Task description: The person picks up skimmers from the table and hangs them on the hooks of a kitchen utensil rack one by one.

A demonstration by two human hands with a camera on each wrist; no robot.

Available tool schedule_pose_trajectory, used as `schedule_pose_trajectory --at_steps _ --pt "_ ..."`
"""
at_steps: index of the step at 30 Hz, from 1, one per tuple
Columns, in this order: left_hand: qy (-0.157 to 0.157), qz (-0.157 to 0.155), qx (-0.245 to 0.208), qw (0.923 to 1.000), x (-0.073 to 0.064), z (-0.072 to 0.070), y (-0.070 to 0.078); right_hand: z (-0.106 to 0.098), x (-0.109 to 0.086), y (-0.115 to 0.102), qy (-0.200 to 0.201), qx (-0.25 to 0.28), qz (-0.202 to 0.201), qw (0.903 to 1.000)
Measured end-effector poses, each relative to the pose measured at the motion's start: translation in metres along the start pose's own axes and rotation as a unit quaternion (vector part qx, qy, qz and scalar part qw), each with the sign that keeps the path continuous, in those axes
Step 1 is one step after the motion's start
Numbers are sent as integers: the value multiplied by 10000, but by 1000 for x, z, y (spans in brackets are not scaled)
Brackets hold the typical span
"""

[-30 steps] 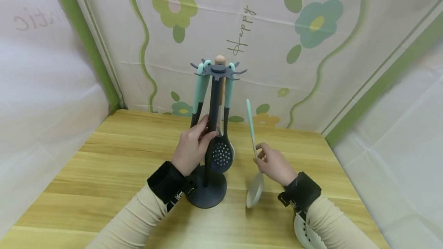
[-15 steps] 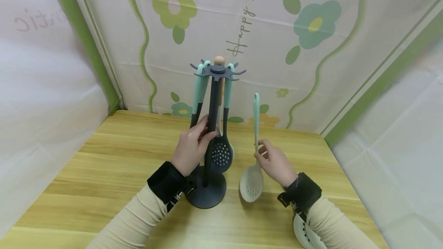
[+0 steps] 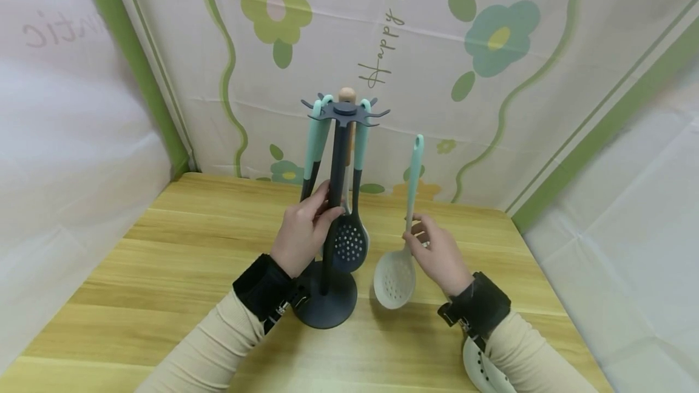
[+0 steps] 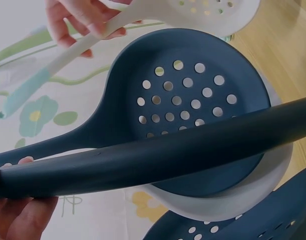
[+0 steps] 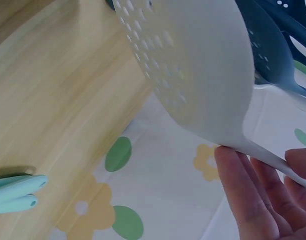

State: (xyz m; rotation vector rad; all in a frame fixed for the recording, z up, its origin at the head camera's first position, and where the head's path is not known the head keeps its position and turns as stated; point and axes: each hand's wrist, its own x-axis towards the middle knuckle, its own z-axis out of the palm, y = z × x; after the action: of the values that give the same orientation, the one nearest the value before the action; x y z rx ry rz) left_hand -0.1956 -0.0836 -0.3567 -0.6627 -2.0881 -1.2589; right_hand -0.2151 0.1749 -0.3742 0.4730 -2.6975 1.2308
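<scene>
My left hand [image 3: 302,235] grips the dark upright pole [image 4: 143,167] of a utensil rack, whose round base [image 3: 330,311] stands on the table. From its hooks [image 3: 345,109] hang several utensils, among them a dark skimmer [image 3: 350,246] with a mint handle. To the right of the rack, my right hand [image 3: 441,256] pinches the neck of a pale slotted spoon [image 3: 394,282] between thumb and fingers. This spoon is held off the table, bowl down, its mint handle pointing up. In the right wrist view its perforated bowl [image 5: 212,65] sits close to the camera.
A pale perforated utensil [image 3: 480,366] lies near the front right, partly covered by my right sleeve. Two mint handles [image 5: 18,192] lie on the wooden table [image 3: 180,247]. A printed cloth [image 3: 349,29] hangs behind the table, with white cloth at both sides.
The pale slotted spoon has turned from edge-on to show its bowl's face. Its handle end has swung right and risen. My left hand has stayed on the pole.
</scene>
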Motion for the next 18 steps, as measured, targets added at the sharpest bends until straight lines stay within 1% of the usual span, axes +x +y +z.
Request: schedule_pose_trajectory --at_steps 7,14,18 --pt "-12 -30 -14 10000 0 1 1 -3 -3 -11 209 59 -191 9996" --pt "1 -33 21 10000 0 1 1 -2 -8 -20 382 8 -618 9974" --pt "8 -39 29 10000 0 1 1 -1 -9 -23 512 -10 -769 9957"
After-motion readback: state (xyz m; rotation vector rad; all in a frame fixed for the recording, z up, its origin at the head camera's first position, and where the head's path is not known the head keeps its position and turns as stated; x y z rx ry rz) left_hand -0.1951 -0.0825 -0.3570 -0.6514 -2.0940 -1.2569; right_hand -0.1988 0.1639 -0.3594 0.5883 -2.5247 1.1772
